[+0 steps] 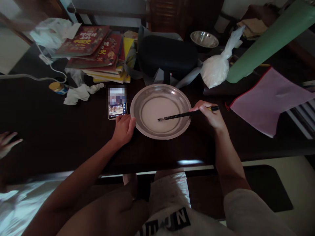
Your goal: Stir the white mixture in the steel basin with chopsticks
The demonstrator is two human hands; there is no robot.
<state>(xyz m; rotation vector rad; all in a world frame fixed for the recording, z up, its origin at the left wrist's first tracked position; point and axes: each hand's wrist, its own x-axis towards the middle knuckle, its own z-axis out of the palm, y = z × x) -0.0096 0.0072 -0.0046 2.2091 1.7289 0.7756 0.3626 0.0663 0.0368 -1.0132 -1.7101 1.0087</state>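
Observation:
A wide metal basin (188,119) stands on the dark table in front of me, with pale, milky-looking contents inside. In my right hand (209,114), at the basin's right rim, are black chopsticks (178,115) with yellow marks near the upper end. Their tips reach over the middle of the basin; whether they touch the contents I cannot tell. My left hand (124,129) rests on the table by the basin's left rim, thumb beside the rim and fingertips at the lower edge of a phone (117,106) with a lit screen.
Behind the basin lies a black case (167,54); left of it are stacked red books (98,54), crumpled tissue (78,94) and a small jar (57,88). At right are a tied white bag (215,70), a green roll (268,42) and a pink pouch (261,105). Another person's hand (8,142) shows far left.

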